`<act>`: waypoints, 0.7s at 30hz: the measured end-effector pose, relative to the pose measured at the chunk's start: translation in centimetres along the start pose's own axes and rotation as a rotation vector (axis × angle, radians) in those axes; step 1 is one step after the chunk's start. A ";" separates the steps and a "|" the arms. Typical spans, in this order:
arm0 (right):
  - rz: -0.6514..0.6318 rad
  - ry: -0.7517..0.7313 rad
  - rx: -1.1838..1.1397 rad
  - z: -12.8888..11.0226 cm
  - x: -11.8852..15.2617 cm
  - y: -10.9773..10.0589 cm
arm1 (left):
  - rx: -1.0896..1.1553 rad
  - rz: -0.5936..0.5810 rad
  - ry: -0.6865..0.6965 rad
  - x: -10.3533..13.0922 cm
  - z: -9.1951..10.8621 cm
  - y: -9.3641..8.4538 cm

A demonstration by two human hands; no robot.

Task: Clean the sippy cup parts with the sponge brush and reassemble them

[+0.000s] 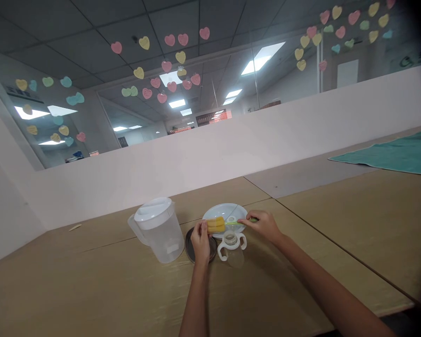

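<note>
We pinch the yellow brush (215, 224) with left fingers (204, 227) | its green handle (233, 223) with right fingers (247, 221) | it lies sideways near the bottle (235, 256)

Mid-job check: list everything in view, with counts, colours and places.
Brush: 1, yellow head, green handle, between the hands
Bottle: 1, clear, white handles, nearer than the bowl
Bowl: 1, white, beyond the bottle
Small part: 1, clear, at the bowl; type unclear
Dish: 1, dark, partly behind left hand
Pitcher: 1, clear, white lid, left of dish
Scrap: 1, pale, far left
Cloth: 1, teal, far right
Table: tan, beneath all these
Wall: white, behind table
Window: glass, above wall
Hearts: dozens, pink, yellow, green, blue, on window
Lights: several, white, seen in window
Left hand: 1, at brush head
Right hand: 1, on brush handle
</note>
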State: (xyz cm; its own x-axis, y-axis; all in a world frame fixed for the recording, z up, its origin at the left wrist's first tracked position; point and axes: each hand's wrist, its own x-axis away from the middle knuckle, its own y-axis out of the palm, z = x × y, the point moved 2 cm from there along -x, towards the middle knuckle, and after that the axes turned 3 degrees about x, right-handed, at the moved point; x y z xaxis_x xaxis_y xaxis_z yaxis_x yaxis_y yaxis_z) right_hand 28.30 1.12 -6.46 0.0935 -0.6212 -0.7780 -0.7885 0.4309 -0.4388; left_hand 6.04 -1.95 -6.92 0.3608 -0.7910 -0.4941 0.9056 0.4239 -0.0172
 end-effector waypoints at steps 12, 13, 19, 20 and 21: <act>0.022 0.291 -0.185 1.5 -0.6 0.1 | 0.421 -0.318 -0.102 -0.1 0.5 0.4; 0.014 0.306 -0.212 1.5 -0.7 0.2 | 0.457 -0.312 -0.113 -0.1 0.5 0.4; 0.039 0.343 -0.181 1.2 -0.7 0.1 | 0.307 0.144 -0.181 -1.1 -0.6 -1.3; 0.058 0.347 -0.161 1.3 -0.7 0.0 | 0.159 0.239 -0.133 -1.2 -0.9 -2.0; 0.078 0.348 -0.141 1.3 -0.7 -0.1 | -0.022 0.311 -0.062 -1.3 -1.0 -2.7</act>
State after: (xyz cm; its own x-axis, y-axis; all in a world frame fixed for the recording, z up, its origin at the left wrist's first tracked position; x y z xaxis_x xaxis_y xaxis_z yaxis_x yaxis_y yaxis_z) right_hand 29.13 2.37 -6.47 -0.1629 -0.7859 -0.5965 -0.8633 0.4062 -0.2995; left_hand 2.85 -1.60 -7.09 0.6331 -0.6473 -0.4245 0.7450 0.6585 0.1069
